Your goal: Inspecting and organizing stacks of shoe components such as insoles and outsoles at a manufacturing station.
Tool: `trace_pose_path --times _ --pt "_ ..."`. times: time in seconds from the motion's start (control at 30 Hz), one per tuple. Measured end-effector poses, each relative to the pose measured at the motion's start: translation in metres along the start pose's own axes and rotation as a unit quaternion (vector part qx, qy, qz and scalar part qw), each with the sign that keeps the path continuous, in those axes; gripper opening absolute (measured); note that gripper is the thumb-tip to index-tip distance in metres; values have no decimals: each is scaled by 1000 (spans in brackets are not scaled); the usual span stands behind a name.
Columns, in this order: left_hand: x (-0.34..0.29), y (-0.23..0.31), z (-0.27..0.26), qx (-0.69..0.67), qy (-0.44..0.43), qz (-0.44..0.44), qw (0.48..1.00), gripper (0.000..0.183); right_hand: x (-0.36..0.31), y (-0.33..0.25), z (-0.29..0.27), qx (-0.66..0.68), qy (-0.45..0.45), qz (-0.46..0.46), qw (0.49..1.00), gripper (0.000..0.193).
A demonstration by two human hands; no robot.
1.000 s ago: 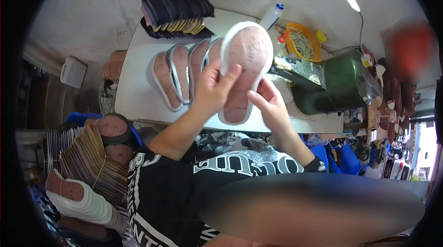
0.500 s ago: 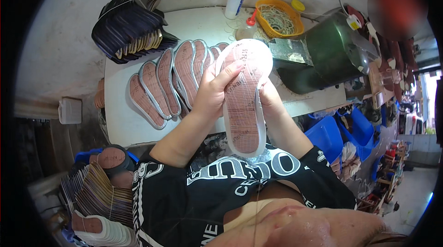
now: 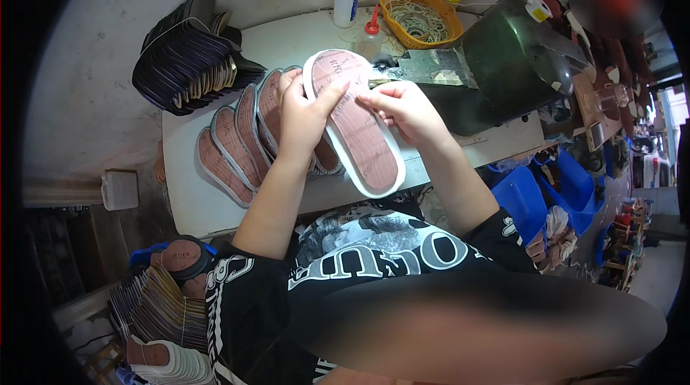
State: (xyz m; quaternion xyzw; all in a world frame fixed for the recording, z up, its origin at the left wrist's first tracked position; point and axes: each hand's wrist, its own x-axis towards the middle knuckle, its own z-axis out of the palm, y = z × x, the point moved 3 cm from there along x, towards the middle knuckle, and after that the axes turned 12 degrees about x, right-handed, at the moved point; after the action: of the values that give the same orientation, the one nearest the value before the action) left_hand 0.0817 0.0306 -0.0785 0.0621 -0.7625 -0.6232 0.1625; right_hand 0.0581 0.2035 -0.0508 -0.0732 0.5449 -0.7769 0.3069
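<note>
A shoe insole [image 3: 366, 151], pinkish brown with a white rim, is held up in front of me over the table. My left hand [image 3: 305, 108] grips its left edge near the far end, the thumb lying across the printed face. At the opposite edge my right hand [image 3: 410, 108] is closed, with thumb and forefinger pinching the rim. Behind the left forearm, several similar insoles with grey rims [image 3: 233, 148] lie overlapping in a row. Part of that row is hidden by my left hand and the held insole.
A white table [image 3: 188, 205] carries a bundle of dark soles [image 3: 183, 61], a white bottle [image 3: 346, 2], a red-tipped squeeze bottle [image 3: 370, 40] and an orange basket of bands [image 3: 424, 18]. A dark green machine [image 3: 510, 61] stands right; blue bins [image 3: 519, 202] sit below. Stacked insoles [image 3: 162, 306] are lower left.
The insole has moved left and tilted, its near end swinging right. My right hand has come from behind it to pinch its right edge. The left hand keeps its grip.
</note>
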Motion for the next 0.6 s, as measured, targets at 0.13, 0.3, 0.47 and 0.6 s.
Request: trace_pose_path --times 0.13,0.3,0.47,0.6 --pt "18 -13 10 99 69 -17 993 53 6 12 -12 65 56 -53 995 28" --pt "49 -27 16 33 22 -52 998 47 -13 12 -17 160 62 -23 985 36" --pt "59 -20 29 -25 -45 -47 998 36 -37 29 -16 183 8 10 983 24" --pt "52 -4 34 -77 -73 -35 994 28 -56 23 4 178 -10 65 982 29"
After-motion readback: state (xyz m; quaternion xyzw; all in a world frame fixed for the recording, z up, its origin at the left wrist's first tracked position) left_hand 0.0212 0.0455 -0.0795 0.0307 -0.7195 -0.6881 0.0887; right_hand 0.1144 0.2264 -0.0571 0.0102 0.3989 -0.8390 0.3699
